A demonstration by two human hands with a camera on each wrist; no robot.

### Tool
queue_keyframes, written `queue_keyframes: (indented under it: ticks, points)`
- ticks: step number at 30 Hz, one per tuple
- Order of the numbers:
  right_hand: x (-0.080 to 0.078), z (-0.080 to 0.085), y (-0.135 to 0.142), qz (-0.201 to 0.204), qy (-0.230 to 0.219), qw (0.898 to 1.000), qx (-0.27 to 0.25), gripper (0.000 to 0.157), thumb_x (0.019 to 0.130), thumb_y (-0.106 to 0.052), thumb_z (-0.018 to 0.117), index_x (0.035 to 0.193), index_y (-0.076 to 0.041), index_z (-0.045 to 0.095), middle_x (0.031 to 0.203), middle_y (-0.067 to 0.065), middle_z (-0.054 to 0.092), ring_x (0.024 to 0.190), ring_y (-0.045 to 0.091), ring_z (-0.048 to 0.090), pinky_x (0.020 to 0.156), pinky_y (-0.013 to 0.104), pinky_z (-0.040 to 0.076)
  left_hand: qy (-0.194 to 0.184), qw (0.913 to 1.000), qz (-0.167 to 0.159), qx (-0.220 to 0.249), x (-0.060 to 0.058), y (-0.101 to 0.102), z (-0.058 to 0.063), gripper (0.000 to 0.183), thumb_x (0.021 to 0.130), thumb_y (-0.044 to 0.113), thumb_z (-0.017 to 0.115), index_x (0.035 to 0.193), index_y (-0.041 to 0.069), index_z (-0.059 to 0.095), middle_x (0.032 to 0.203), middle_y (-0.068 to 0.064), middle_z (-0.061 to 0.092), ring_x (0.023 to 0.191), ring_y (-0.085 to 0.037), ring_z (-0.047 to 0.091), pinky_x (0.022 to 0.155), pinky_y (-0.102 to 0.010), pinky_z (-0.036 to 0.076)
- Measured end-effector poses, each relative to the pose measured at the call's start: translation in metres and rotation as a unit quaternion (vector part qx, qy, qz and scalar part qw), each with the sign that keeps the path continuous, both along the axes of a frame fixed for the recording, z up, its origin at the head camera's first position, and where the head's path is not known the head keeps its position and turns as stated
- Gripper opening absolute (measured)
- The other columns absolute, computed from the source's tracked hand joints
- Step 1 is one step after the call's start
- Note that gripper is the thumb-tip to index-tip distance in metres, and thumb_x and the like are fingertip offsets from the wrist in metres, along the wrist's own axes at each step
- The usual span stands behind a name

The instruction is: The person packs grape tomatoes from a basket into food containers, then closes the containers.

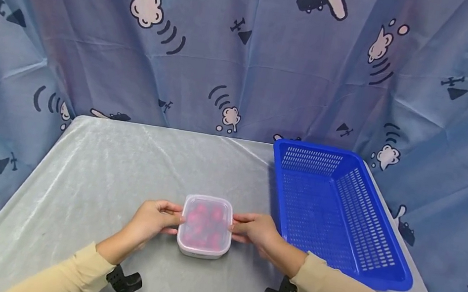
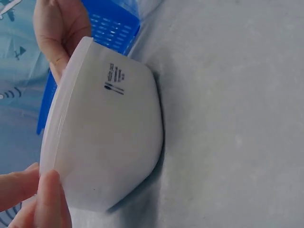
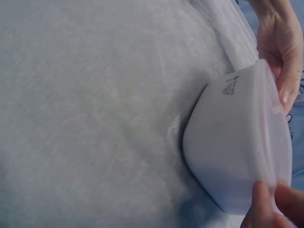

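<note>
A square white food container with a translucent lid rests on the table, and red pieces show blurrily through the lid. My left hand pinches the lid's rim at the left side, thumb on top. On the opposite side my right hand pinches the rim the same way. In the left wrist view, small dark print with a cutlery mark stands on the container's white wall. Fingertips of the right hand lie at the lid's edge in the right wrist view. The lid sits on the container all round, as far as I see.
A large blue plastic basket with slotted walls stands on the table's right side, close to the right forearm. A pale grey cloth covers the table. Behind it hangs a blue patterned curtain. Each wrist wears a black device.
</note>
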State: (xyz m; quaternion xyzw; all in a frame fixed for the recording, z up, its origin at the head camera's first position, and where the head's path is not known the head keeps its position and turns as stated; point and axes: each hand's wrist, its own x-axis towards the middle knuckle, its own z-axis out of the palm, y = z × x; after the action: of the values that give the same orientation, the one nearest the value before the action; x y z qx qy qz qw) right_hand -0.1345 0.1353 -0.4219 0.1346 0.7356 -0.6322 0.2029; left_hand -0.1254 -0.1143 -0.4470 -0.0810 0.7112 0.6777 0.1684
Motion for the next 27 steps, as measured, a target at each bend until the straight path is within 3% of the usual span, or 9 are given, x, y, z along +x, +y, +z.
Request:
queue_keyframes:
  ticks: [5,11,14,20,24,27]
  points:
    - [-0.011,0.003,-0.002,0.017,-0.022,0.999,0.041,0.030,0.085,0.006,0.071,0.113,0.014,0.067,0.095,0.016,0.075,0.076,0.015,0.071,0.071,0.030,0.063,0.000,0.9999,-0.002,-0.014,-0.007,-0.004,-0.001,0.030,0.086,0.004,0.074,0.111,-0.011,0.067,0.095,-0.012,0.072,0.077,-0.012,0.070,0.067,-0.025,0.062]
    - [-0.043,0.006,-0.002,0.017,-0.032,0.997,0.069,0.027,0.090,-0.011,0.073,0.107,0.009,0.071,0.072,0.003,0.070,0.061,0.008,0.066,0.064,0.027,0.062,-0.006,0.9996,0.015,-0.024,-0.035,-0.003,-0.002,0.028,0.088,0.009,0.074,0.107,-0.011,0.070,0.088,-0.008,0.074,0.074,-0.009,0.069,0.070,-0.023,0.062]
    - [-0.052,0.002,-0.002,0.034,-0.036,0.996,0.076,0.026,0.090,-0.011,0.073,0.105,0.010,0.071,0.066,0.003,0.068,0.056,0.007,0.065,0.064,0.028,0.062,-0.015,0.9995,-0.001,-0.027,-0.046,0.000,-0.003,0.028,0.088,0.009,0.074,0.106,-0.012,0.068,0.082,-0.006,0.073,0.068,-0.007,0.069,0.070,-0.023,0.062]
    - [-0.056,-0.006,-0.006,0.050,-0.050,0.993,0.091,0.019,0.087,-0.011,0.076,0.093,0.007,0.072,0.061,0.004,0.066,0.053,0.008,0.065,0.065,0.029,0.062,-0.046,0.9966,-0.032,-0.060,-0.052,-0.001,-0.005,0.023,0.087,0.009,0.074,0.099,-0.010,0.068,0.073,-0.002,0.067,0.060,-0.006,0.065,0.066,-0.023,0.061]
    - [-0.057,-0.003,-0.005,0.051,-0.044,0.992,0.104,0.018,0.089,-0.013,0.075,0.088,0.004,0.071,0.060,0.004,0.065,0.052,0.007,0.064,0.062,0.028,0.062,-0.072,0.9953,-0.055,-0.034,-0.059,-0.002,-0.005,0.018,0.088,0.009,0.074,0.092,-0.006,0.065,0.068,-0.001,0.063,0.060,-0.006,0.064,0.066,-0.022,0.061]
    - [-0.050,0.000,-0.001,0.065,-0.035,0.992,0.103,0.018,0.089,-0.011,0.074,0.089,0.006,0.071,0.061,0.003,0.064,0.052,0.006,0.062,0.060,0.025,0.061,-0.071,0.9952,-0.066,-0.018,-0.055,-0.002,-0.004,0.021,0.087,0.009,0.073,0.095,-0.009,0.066,0.072,-0.001,0.067,0.065,-0.007,0.066,0.069,-0.023,0.061]
